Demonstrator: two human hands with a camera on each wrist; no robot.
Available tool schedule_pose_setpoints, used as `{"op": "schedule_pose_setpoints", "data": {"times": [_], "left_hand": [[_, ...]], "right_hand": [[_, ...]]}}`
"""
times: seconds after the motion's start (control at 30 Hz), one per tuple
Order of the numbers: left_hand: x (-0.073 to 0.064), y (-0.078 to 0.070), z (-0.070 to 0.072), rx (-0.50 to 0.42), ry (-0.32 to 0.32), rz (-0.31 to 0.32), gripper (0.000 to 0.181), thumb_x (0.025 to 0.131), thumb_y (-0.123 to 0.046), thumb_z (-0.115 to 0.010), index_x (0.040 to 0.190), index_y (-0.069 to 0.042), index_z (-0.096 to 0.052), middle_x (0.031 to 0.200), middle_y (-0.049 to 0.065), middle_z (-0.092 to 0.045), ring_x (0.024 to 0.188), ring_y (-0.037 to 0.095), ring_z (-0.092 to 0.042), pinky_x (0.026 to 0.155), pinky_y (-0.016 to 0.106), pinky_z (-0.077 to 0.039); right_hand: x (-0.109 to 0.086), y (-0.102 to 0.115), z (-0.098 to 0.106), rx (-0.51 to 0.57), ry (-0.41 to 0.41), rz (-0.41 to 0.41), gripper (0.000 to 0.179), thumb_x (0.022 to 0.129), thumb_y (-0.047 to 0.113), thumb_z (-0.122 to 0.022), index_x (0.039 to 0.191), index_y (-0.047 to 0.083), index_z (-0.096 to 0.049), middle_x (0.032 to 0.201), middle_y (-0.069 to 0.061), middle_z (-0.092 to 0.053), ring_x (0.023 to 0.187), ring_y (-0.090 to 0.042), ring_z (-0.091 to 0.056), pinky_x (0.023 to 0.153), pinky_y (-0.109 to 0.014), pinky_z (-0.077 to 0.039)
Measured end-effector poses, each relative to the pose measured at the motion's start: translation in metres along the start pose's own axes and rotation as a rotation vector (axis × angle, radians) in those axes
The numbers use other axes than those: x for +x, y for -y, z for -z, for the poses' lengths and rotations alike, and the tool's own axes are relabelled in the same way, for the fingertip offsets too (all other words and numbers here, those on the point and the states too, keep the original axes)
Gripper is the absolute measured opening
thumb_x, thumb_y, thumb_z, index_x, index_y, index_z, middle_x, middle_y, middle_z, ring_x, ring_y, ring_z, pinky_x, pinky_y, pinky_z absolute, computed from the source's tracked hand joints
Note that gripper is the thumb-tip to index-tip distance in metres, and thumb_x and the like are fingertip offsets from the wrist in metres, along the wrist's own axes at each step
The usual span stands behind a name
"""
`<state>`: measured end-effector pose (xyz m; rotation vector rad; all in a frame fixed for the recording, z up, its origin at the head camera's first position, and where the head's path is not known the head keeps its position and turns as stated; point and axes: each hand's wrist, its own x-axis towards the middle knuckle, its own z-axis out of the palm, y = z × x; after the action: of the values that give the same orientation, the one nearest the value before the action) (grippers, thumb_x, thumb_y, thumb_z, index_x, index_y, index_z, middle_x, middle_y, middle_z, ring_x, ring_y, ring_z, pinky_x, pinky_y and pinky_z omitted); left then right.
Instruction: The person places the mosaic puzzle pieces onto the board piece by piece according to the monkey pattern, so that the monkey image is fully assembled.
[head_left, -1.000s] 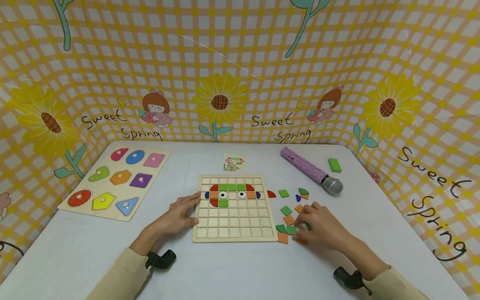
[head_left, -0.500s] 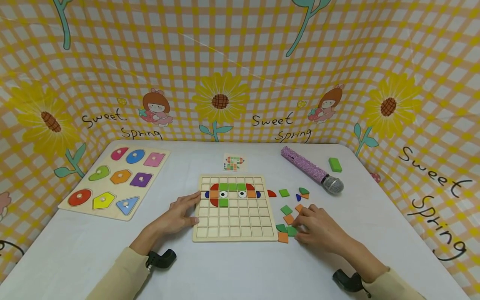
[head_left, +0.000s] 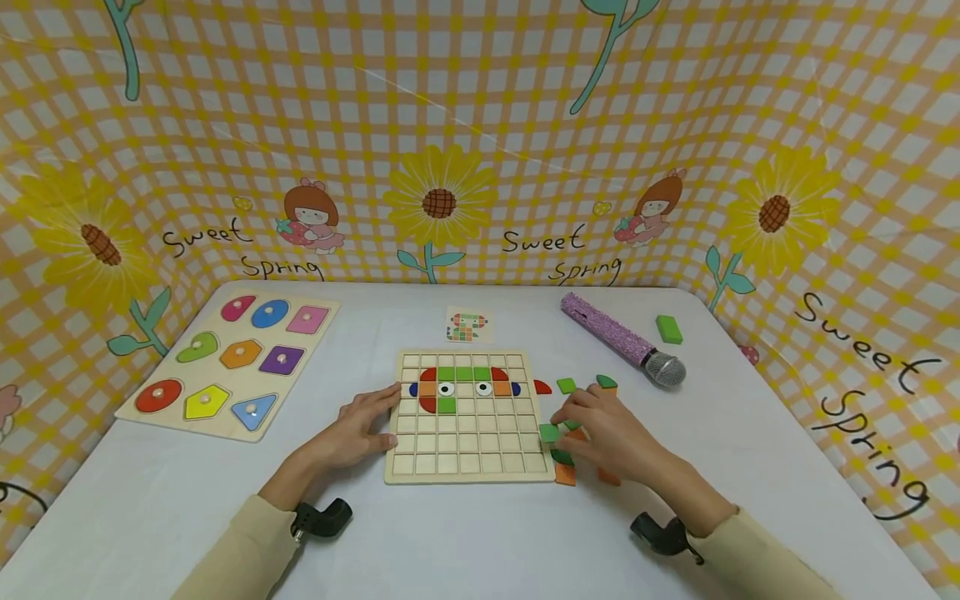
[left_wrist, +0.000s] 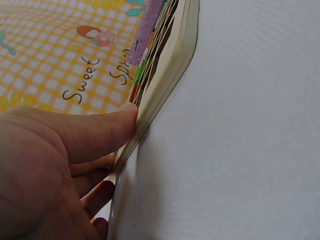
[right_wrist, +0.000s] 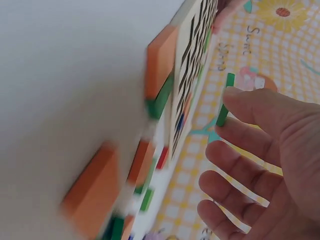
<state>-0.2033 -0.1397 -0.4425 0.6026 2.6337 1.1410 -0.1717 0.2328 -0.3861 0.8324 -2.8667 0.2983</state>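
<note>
My right hand (head_left: pixel 611 433) pinches a green square tile (head_left: pixel 549 433) between thumb and fingertips, just over the right edge of a wooden grid board (head_left: pixel 468 467). In the right wrist view the green tile (right_wrist: pixel 226 100) is seen edge-on, held off the table, with the other fingers loosely spread. My left hand (head_left: pixel 360 429) rests against the board's left edge, thumb and fingertips touching it. The left wrist view shows the thumb (left_wrist: pixel 107 130) against the board's side (left_wrist: pixel 165 80). Red, orange, green, blue and eye tiles (head_left: pixel 465 374) fill some upper cells.
Loose orange, green and red tiles (head_left: pixel 566 475) lie right of the board, partly hidden by my right hand. A pattern card (head_left: pixel 470 326) lies behind the board. A purple glittery microphone (head_left: pixel 611 331) and green block (head_left: pixel 669 329) are back right; a shape puzzle (head_left: pixel 251 379) is at left.
My right hand has picked up a green square tile from the loose pieces and moved left and away from me to the board's right edge. The left hand has stayed put.
</note>
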Motion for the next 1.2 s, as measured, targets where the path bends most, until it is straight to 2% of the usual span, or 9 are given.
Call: {"op": "schedule_pose_setpoints", "data": {"times": [0.1,0.27,0.5,0.73,1.2], "left_hand": [[0.0,0.0,0.0,0.002,-0.001,0.002,0.068,0.085,-0.011,-0.065,0.145,-0.001,-0.034,0.158,0.009,-0.022,0.143,0.036,-0.018,0.112,0.06,-0.011],[0.0,-0.001,0.0,-0.001,0.0,0.003,0.068,0.085,-0.011,-0.065,0.145,-0.001,-0.034,0.158,0.009,-0.022,0.143,0.036,-0.017,0.112,0.06,-0.011],[0.0,0.001,0.0,0.002,-0.005,-0.01,0.068,0.085,-0.011,-0.065,0.145,-0.001,-0.034,0.158,0.009,-0.022,0.143,0.036,-0.018,0.112,0.059,-0.011],[0.001,0.001,-0.001,-0.008,-0.002,-0.012,0.068,0.085,-0.01,-0.065,0.144,0.0,-0.034,0.158,0.009,-0.021,0.143,0.036,-0.017,0.111,0.06,-0.01],[0.0,0.001,0.0,-0.005,-0.002,-0.015,0.068,0.086,-0.011,-0.065,0.145,-0.001,-0.033,0.158,0.009,-0.021,0.143,0.036,-0.017,0.111,0.061,-0.011]], "right_hand": [[0.015,0.009,-0.006,0.023,-0.003,0.0,0.02,0.077,0.025,-0.075,0.095,0.016,-0.073,0.094,0.001,-0.065,0.088,-0.015,-0.049,0.076,-0.033,-0.042],[0.04,0.021,-0.012,0.062,-0.004,0.001,0.022,0.079,0.026,-0.074,0.098,0.014,-0.073,0.098,-0.001,-0.064,0.091,-0.018,-0.05,0.078,-0.035,-0.043],[0.064,0.026,-0.025,0.069,-0.01,-0.001,0.022,0.079,0.026,-0.074,0.097,0.014,-0.072,0.097,0.0,-0.063,0.088,-0.016,-0.046,0.074,-0.03,-0.039],[0.078,0.026,-0.035,0.023,0.042,-0.046,0.02,0.081,0.025,-0.07,0.099,0.016,-0.073,0.095,0.001,-0.061,0.084,-0.016,-0.044,0.073,-0.028,-0.037],[0.088,0.023,-0.045,-0.001,0.056,-0.015,0.024,0.081,0.031,-0.073,0.101,0.018,-0.073,0.099,0.0,-0.063,0.086,-0.017,-0.045,0.074,-0.031,-0.038]]}}
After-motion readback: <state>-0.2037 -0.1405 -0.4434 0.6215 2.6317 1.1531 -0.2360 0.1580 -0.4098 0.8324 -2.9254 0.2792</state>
